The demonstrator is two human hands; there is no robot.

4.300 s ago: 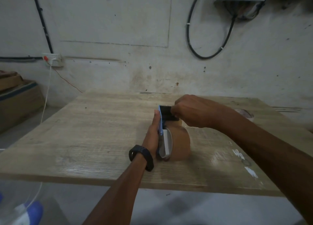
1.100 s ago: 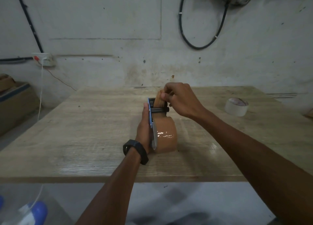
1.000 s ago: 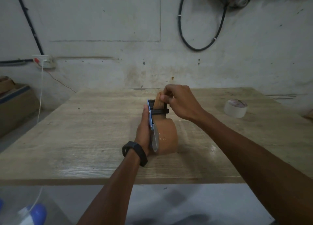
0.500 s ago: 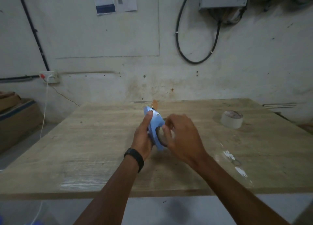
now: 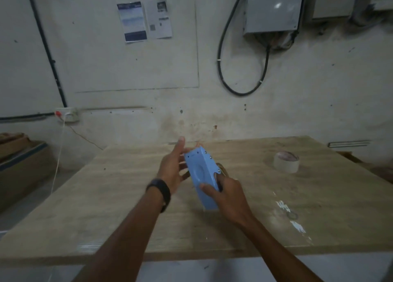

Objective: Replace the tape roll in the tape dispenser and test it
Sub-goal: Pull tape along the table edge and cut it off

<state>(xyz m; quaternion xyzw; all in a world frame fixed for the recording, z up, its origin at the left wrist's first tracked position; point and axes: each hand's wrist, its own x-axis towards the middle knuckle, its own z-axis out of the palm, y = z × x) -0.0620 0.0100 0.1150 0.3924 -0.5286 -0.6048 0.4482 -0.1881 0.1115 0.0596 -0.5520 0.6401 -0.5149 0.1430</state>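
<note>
A light blue tape dispenser [image 5: 202,175] is held tilted above the middle of the wooden table [image 5: 106,196], its flat side facing me. My right hand [image 5: 225,196] grips its lower end from the right. My left hand [image 5: 174,169], with a black band on the wrist, is spread beside the dispenser's left side, thumb up near its top; I cannot tell whether the fingertips touch it. Only a sliver of the brown tape roll [image 5: 222,168] shows behind the dispenser's right edge.
A whitish tape roll [image 5: 286,161] lies flat on the table's far right. White paint marks [image 5: 285,207] spot the table on the right. Cardboard boxes [image 5: 21,164] stand on the floor to the left. A wall with cables runs behind the table.
The dispenser has come up off the table and turned its blue side to me. My right hand went from the tape end to the lower end. My left hand has loosened and spread.
</note>
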